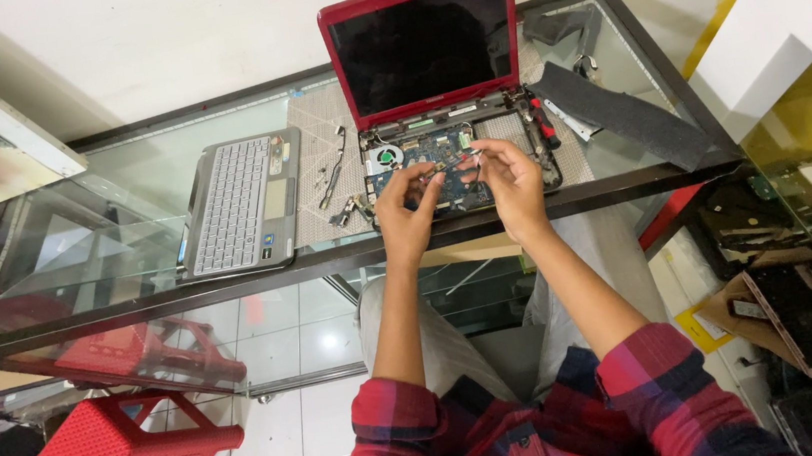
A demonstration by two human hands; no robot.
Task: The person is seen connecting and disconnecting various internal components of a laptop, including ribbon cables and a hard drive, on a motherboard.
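Note:
A red laptop [423, 40] stands open on a glass table [120, 188], its top case removed so the blue circuit board [437, 144] and fan [382, 159] show. My left hand [411, 209] and my right hand [512, 182] hover together over the board. Between their fingertips they pinch a small metal bracket [450, 163]. The grey keyboard case [238, 203] lies detached to the left of the laptop.
Loose cables and hinge parts [336, 180] lie between the keyboard case and the laptop. A red-handled screwdriver [543, 123] rests at the laptop's right edge, beside a dark grey strip [620, 115]. A red plastic stool [108, 455] stands below left.

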